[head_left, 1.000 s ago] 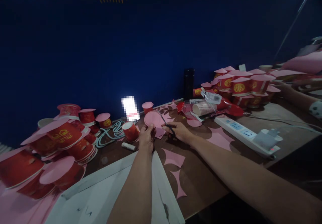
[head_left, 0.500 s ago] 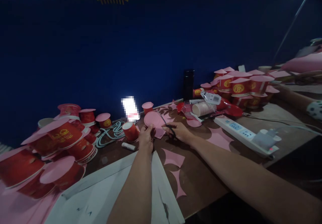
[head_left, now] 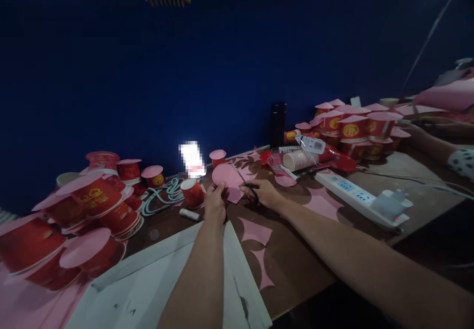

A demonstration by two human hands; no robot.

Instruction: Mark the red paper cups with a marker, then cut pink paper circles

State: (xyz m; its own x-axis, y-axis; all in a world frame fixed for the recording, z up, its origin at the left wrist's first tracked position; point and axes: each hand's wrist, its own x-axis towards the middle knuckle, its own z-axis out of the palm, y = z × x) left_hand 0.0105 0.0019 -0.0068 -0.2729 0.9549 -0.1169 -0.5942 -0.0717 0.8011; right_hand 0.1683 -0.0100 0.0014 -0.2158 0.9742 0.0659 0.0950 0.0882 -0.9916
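Observation:
My left hand (head_left: pixel 216 203) pinches the lower edge of a piece of pink paper (head_left: pixel 224 173) that has a rounded outline. In my right hand (head_left: pixel 264 194) is a pair of scissors (head_left: pixel 252 191) with dark handles, fingers closed round them. Their blades point up and left and lie along the right edge of the paper. Just left of my left hand stands an upright red paper cup (head_left: pixel 192 193), and a white glue-stick-like tube (head_left: pixel 190 214) lies in front of it. Pink offcuts (head_left: pixel 255 232) with curved edges lie on the brown table near my wrists.
Red cups with pink discs (head_left: pixel 92 191) are piled at the left, more (head_left: pixel 353 127) at the back right. A white power strip (head_left: pixel 348 191), wrapped paper cups (head_left: pixel 299 160) and a black bottle (head_left: pixel 278 123) stand or lie right. A white board (head_left: pixel 148 279) lies in front. Another person's arm (head_left: pixel 433 144) reaches in at right.
My hands stay almost in place, still holding the paper and scissors. The other person's hand and sleeve at the far right have shifted slightly.

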